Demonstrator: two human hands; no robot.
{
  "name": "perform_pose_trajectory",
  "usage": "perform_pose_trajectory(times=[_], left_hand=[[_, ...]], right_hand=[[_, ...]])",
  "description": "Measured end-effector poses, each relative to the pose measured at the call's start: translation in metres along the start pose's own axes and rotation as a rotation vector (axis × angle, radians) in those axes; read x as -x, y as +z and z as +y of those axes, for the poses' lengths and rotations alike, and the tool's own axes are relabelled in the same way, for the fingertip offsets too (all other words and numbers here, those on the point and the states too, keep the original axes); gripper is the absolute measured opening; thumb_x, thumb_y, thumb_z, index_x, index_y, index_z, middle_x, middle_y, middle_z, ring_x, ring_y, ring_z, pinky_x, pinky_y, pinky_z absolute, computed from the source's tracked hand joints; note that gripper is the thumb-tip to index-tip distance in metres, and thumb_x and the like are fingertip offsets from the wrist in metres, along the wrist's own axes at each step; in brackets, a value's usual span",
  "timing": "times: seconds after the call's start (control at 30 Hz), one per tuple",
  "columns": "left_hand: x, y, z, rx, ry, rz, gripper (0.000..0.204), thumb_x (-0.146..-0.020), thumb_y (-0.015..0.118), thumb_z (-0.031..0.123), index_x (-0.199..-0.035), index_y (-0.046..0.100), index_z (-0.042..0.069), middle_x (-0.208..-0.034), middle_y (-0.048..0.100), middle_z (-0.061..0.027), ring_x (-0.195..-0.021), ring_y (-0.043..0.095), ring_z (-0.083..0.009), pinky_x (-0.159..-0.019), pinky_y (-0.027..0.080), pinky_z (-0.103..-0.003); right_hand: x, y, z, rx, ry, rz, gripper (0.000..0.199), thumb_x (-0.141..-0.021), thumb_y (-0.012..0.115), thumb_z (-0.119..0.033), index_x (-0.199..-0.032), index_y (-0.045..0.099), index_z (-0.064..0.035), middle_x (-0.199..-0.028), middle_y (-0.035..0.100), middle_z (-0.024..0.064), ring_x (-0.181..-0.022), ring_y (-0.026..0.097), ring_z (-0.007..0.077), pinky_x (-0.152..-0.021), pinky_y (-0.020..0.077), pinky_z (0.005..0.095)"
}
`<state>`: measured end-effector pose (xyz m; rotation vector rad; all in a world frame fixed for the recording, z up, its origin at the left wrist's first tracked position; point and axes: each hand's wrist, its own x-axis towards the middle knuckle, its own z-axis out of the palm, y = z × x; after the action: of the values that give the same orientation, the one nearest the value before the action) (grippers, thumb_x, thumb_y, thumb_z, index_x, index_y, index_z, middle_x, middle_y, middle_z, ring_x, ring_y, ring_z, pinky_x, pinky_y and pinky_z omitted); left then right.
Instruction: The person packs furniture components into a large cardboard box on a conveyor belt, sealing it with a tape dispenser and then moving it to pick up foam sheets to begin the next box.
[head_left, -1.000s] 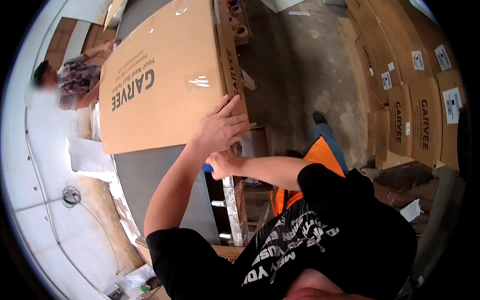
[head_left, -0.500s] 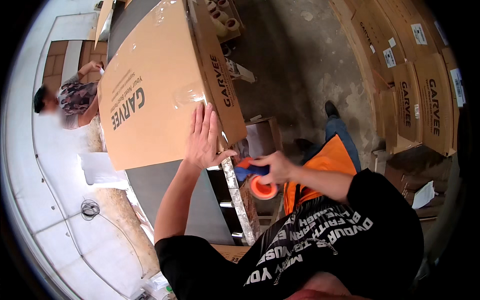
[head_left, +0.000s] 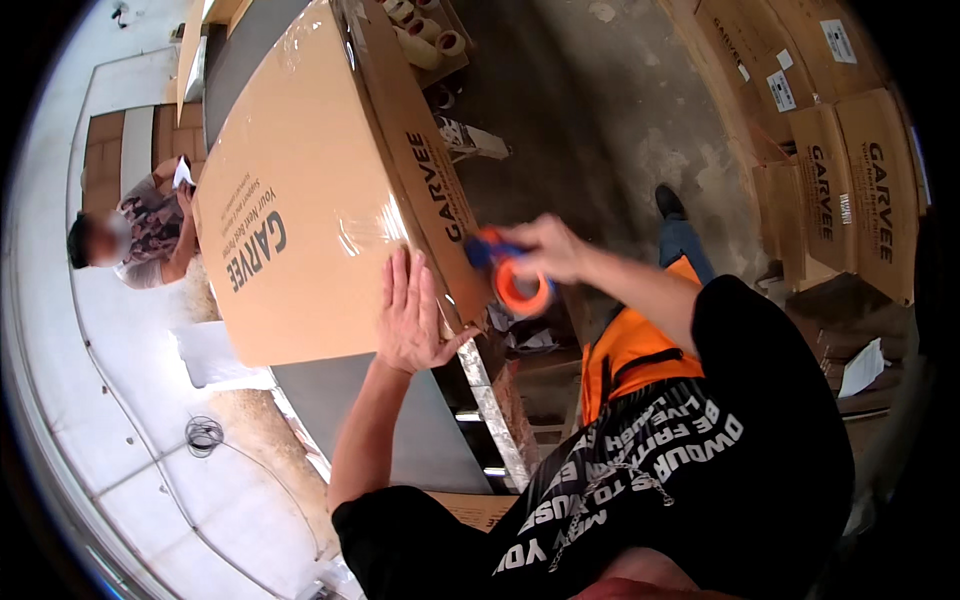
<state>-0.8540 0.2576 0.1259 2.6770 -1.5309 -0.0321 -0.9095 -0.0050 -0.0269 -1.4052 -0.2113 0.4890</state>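
Observation:
A large brown cardboard carton (head_left: 310, 150) lies on a grey belt surface (head_left: 385, 425), with shiny clear tape along its near right edge. My left hand (head_left: 410, 318) rests flat on the carton's top near that edge, fingers stretched and thumb over the corner. In my right hand (head_left: 552, 250), slightly blurred by motion, is a blue and orange tape dispenser (head_left: 522, 292). The dispenser is held beside the carton's right side face; whether it touches the cardboard I cannot tell.
Several tape rolls (head_left: 425, 45) sit in a box at the far side. Stacked cartons (head_left: 840, 190) line the right. Across the belt, a person (head_left: 150, 225) holds white paper. A coiled cable (head_left: 204, 436) lies at left, and a metal frame edge (head_left: 492, 405) runs beside me.
My right hand has moved up and away from my body with the tape dispenser, closer to the carton's side. My left hand stays flat on the carton. The whole view has shifted slightly.

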Motion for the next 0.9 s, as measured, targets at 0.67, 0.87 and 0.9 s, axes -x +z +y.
perform_pose_trajectory(times=[0.67,0.87,0.9], left_hand=[[-0.225,-0.035,-0.082,-0.663,-0.103,-0.827,0.079,-0.088,0.049,0.06,-0.145,0.041,0.006,-0.156,0.029,-0.0093,-0.147,0.018,-0.0338,-0.121,0.004,-0.051],[-0.391,-0.064,-0.241,-0.486,-0.697,-0.59,0.076,-0.083,0.063,0.056,-0.139,0.046,0.008,-0.143,0.045,-0.0157,-0.136,0.037,-0.0352,-0.119,0.017,-0.048],[-0.407,-0.075,-0.257,-0.057,-1.081,-0.669,0.075,-0.081,0.067,0.055,-0.134,0.05,0.006,-0.133,0.055,-0.016,-0.128,0.048,-0.0353,-0.117,0.024,-0.045]], right_hand=[[-0.055,-0.157,-0.07,0.571,-0.302,-0.441,0.058,-0.061,0.075,-0.032,-0.117,0.069,-0.0168,-0.105,0.069,0.01,-0.091,0.066,0.0321,-0.08,0.0535,0.0375],[-0.155,-0.255,-0.07,-0.242,0.141,0.153,0.063,-0.074,0.072,-0.011,-0.132,0.055,0.0067,-0.111,0.068,0.0083,-0.097,0.062,0.0121,-0.09,0.0479,0.0266],[-0.18,-0.271,-0.096,-0.349,0.22,0.13,0.062,-0.076,0.07,-0.009,-0.135,0.053,0.0037,-0.106,0.069,0.0075,-0.096,0.062,0.0111,-0.09,0.0477,0.0257]])
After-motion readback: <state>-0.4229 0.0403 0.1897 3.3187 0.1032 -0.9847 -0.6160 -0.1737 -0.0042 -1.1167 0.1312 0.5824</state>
